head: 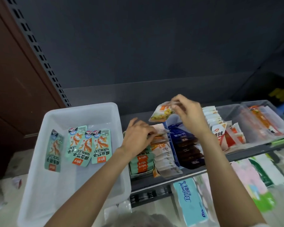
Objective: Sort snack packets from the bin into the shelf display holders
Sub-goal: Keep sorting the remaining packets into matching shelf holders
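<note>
At frame centre, the right hand (188, 112) is pinching a light, limp snack packet (161, 113) by its top seam; the left hand (138, 138) is gripping filed packets (161, 145).

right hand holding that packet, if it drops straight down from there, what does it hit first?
Probably the row of white-and-orange packets in the holder beneath the right hand and its clear packet. Depth is unclear; the dark blue packets lie close beside.

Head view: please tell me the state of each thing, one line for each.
Bin: open, four green packets inside.
Lifted packet: in the air, pinched by right hand.
Left hand: fingers on the white packet row.
Clear holder: partly filled.
</note>
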Available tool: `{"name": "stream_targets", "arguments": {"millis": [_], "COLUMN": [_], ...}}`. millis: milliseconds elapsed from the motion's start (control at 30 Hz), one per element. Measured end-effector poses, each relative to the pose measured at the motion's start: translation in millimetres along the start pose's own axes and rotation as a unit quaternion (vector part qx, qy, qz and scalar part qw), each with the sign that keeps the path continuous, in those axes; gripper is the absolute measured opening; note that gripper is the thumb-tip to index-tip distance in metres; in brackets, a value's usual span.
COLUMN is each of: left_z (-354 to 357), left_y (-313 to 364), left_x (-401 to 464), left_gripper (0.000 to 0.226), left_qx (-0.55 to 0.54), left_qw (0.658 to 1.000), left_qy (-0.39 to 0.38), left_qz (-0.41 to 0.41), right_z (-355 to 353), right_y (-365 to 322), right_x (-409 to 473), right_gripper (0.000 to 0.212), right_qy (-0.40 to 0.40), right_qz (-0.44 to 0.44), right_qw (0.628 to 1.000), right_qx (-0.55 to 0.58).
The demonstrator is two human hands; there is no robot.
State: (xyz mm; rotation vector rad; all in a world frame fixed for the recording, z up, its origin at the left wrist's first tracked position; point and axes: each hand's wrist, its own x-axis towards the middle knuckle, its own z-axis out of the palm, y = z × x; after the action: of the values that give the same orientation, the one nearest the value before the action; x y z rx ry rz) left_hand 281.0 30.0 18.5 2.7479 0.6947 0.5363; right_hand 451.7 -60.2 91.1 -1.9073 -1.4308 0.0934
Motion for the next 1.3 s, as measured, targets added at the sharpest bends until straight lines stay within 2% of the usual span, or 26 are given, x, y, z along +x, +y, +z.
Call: {"name": "stream_targets", "arguments": {"millis": [133,200,333,433,567,633,700,767,833,900,967,1067,1167,1233,1300], "left_z": [5.6,7.0,9.3,12.2,5.7,-7.1,-20.6,-29.0,-30.6,-27.8,-24.3,-20.3,-13.8,-10.5,-7.9], "left_y": [4.0,3.2,0.8,0.6,-6.0,-14.9,-31.3,-55.4,-85.4,-116.5,-141.0,-160.2,-169.8,-175.5,-176.2], "left_x": [-8.2,-10.2,-13.9,-16.5,-21.4,-33.1,-52.8,-76.0,-96.0,-111.6,-122.4,-130.9,-133.5,-135.7,-138.4], "left_gripper": [0.018,0.017,0.018,0.019,0.024,0.024,0.018,0.016,0.017,0.017,0.023,0.038,0.052,0.057,0.056], "left_qx": [-0.018,-0.018,-0.014,-0.005,-0.033,-0.055,-0.069,-0.072,-0.073,-0.078,-0.070,-0.062,-0.043,-0.018,0.028], "left_qw": [1.000,0.999,0.999,0.998,0.994,0.983,0.966,0.958,0.957,0.952,0.939,0.927,0.919,0.916,0.918], "left_qy": [0.021,0.031,0.039,0.054,0.103,0.173,0.249,0.269,0.235,0.160,0.077,-0.012,-0.112,-0.179,-0.218], "left_qz": [-0.005,-0.006,0.008,0.023,0.032,0.017,-0.017,-0.073,-0.156,-0.251,-0.326,-0.369,-0.375,-0.360,-0.331], "right_z": [24.1,38.7,57.2,62.5,63.7,59.1,54.4,59.9,84.6,126.9,179.5,240.7,274.8,291.1,301.3], "right_y": [6.9,12.0,27.2,31.2,21.4,6.4,-20.9,-56.1,-89.6,-114.2,-124.5,-124.4,-115.6,-111.8,-107.8], "right_x": [6.6,3.4,-4.4,-3.4,0.7,-1.1,-5.6,-10.6,-17.6,-24.0,-27.4,-28.0,-28.6,-31.6,-34.2], "right_gripper": [0.006,0.008,0.017,0.021,0.022,0.029,0.036,0.034,0.029,0.027,0.032,0.055,0.072,0.069,0.059], "right_qy": [-0.111,-0.141,-0.171,-0.136,-0.152,-0.107,-0.033,-0.002,-0.049,-0.126,-0.229,-0.369,-0.387,-0.375,-0.339], "right_qz": [-0.047,-0.050,-0.078,-0.111,-0.078,-0.057,-0.050,-0.056,-0.063,-0.054,-0.024,0.068,0.129,0.142,0.143], "right_qw": [0.989,0.979,0.950,0.944,0.926,0.948,0.981,0.997,0.996,0.989,0.973,0.911,0.875,0.868,0.881], "right_qx": [-0.090,-0.137,-0.249,-0.279,-0.336,-0.295,-0.185,-0.059,0.026,0.049,-0.024,-0.174,-0.259,-0.292,-0.297]}}
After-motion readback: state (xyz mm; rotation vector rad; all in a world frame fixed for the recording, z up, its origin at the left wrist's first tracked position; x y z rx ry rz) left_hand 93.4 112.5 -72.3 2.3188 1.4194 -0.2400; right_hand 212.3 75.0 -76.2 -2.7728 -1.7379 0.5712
